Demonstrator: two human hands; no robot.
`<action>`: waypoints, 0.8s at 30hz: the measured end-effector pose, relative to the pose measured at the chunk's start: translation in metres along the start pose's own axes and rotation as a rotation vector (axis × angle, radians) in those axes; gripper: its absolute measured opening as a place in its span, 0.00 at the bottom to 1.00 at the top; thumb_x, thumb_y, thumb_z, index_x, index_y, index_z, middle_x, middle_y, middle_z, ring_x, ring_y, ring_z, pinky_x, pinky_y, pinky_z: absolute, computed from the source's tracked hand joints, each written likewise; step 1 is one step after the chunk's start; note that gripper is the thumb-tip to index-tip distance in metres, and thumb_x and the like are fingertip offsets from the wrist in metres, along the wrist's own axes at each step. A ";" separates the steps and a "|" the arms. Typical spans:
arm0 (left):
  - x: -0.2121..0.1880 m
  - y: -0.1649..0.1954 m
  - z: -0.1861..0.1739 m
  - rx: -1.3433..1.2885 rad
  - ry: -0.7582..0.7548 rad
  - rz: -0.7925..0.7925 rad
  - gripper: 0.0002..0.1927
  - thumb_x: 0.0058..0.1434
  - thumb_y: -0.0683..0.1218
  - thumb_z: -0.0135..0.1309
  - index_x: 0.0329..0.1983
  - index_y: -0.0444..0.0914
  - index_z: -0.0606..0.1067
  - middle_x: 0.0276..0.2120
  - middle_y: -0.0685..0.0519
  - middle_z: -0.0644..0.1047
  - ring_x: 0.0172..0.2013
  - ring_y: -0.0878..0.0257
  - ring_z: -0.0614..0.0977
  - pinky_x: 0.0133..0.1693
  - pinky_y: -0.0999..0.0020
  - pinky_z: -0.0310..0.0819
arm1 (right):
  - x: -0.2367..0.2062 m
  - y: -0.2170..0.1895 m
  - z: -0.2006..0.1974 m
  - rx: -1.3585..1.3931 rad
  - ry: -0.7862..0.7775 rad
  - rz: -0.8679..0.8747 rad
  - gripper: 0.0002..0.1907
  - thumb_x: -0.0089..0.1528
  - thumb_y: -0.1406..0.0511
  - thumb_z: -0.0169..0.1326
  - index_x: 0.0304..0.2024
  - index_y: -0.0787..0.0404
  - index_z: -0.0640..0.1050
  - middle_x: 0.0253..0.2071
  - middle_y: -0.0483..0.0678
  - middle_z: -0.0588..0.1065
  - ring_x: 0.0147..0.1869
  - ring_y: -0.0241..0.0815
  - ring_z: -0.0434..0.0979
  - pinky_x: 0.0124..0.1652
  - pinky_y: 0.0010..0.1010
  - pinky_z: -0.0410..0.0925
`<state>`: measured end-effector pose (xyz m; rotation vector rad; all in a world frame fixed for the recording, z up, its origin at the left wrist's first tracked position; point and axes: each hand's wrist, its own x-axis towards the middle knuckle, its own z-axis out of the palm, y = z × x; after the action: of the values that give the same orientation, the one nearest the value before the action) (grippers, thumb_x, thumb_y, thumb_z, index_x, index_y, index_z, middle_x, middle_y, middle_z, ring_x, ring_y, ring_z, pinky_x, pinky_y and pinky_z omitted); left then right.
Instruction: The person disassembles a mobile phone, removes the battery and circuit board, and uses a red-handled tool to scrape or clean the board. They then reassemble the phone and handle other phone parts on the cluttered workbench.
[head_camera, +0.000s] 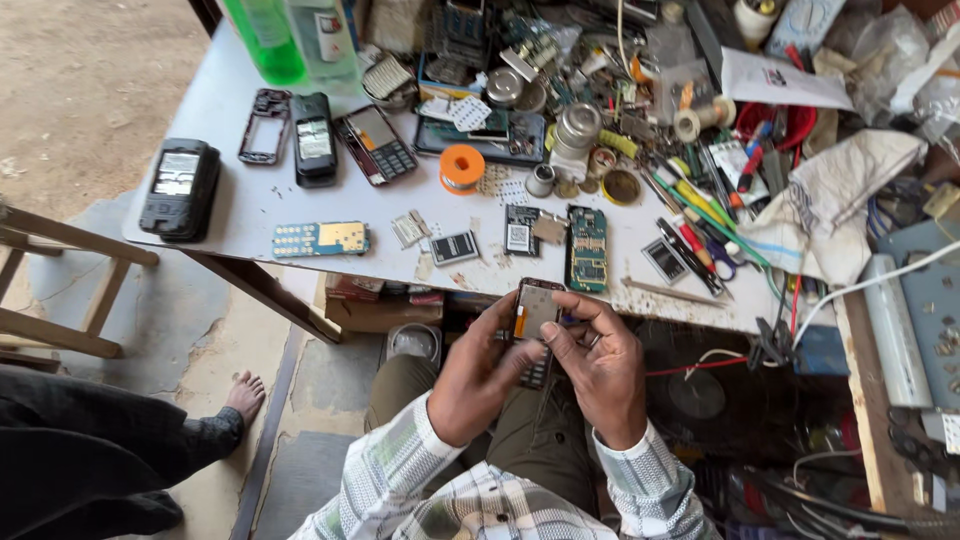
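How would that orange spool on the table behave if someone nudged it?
The orange spool lies flat on its flange, so it would probably slide, not roll. It looks small and likely light. Tipped on edge, its round shape could let it roll toward the table edge.

A circuit board (587, 248) lay on the counter (230, 110), phones (315, 138) to its left, tools (690, 215) to its right, an opened handset (536, 310) held just before it.
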<state>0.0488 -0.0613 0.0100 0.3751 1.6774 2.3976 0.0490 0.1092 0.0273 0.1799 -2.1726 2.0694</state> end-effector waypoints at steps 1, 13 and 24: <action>0.002 -0.002 -0.001 0.029 0.011 0.020 0.31 0.68 0.40 0.54 0.72 0.28 0.60 0.60 0.42 0.76 0.57 0.61 0.78 0.57 0.68 0.74 | -0.002 0.000 -0.003 -0.021 0.002 0.014 0.19 0.64 0.72 0.59 0.58 0.70 0.76 0.44 0.49 0.80 0.42 0.31 0.79 0.41 0.21 0.74; 0.002 -0.029 -0.014 -0.051 0.036 -0.090 0.24 0.70 0.40 0.50 0.68 0.34 0.63 0.49 0.42 0.82 0.48 0.65 0.81 0.46 0.72 0.78 | -0.014 -0.017 -0.005 -0.317 0.006 0.067 0.19 0.62 0.71 0.60 0.56 0.68 0.78 0.47 0.52 0.79 0.44 0.34 0.81 0.37 0.23 0.80; 0.002 -0.070 -0.033 -0.425 -0.009 -0.125 0.12 0.69 0.41 0.54 0.54 0.35 0.69 0.44 0.49 0.82 0.44 0.64 0.84 0.45 0.67 0.83 | -0.012 -0.028 -0.001 -0.400 -0.036 0.094 0.20 0.61 0.69 0.60 0.57 0.66 0.78 0.48 0.53 0.80 0.44 0.34 0.82 0.38 0.23 0.81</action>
<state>0.0372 -0.0658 -0.0667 0.2044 1.1037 2.5591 0.0654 0.1083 0.0525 0.0728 -2.6033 1.6339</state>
